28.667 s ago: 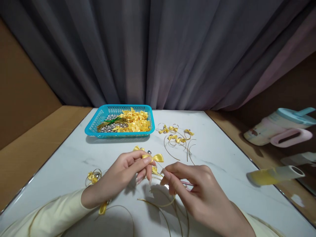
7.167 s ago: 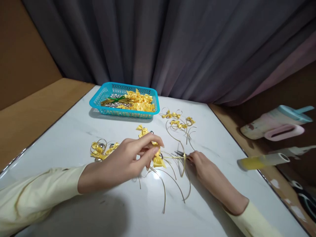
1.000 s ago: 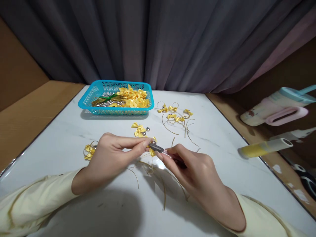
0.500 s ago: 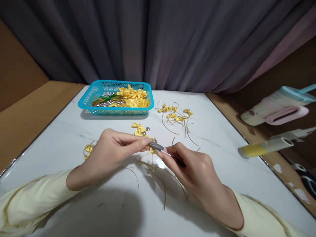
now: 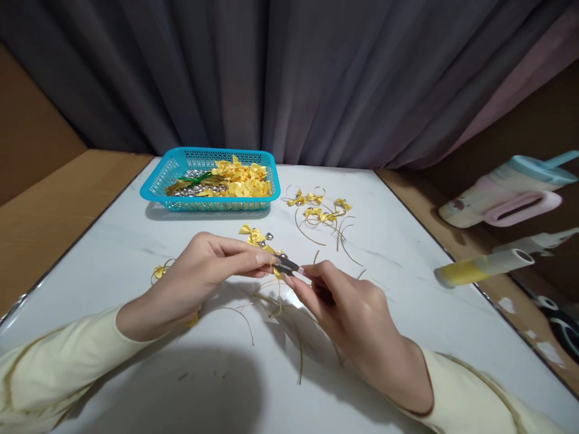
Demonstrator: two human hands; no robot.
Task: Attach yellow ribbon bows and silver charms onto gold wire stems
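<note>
My left hand (image 5: 226, 271) pinches a small yellow ribbon bow (image 5: 277, 272) between thumb and fingers; most of it is hidden by the fingertips and the tool. My right hand (image 5: 350, 304) is closed round a pair of small pliers (image 5: 289, 265), whose dark jaws reach to the left fingertips at the bow. The jaws look slightly parted. Just beyond the fingers lie more yellow bows (image 5: 251, 234) with a silver bell (image 5: 269, 236). Thin gold cords (image 5: 300, 355) lie on the table below the hands.
A blue basket (image 5: 210, 204) holds yellow bows, silver bells and a tied gold bundle. Finished-looking bow loops (image 5: 319, 214) and cord pieces lie right of it. At the right edge are a tumbler (image 5: 506, 193), a yellow-filled tube (image 5: 484, 268) and scissors (image 5: 563, 331).
The pliers' jaws have parted slightly at the bow. Both hands stay nearly in place, while the whole view has shifted a little.
</note>
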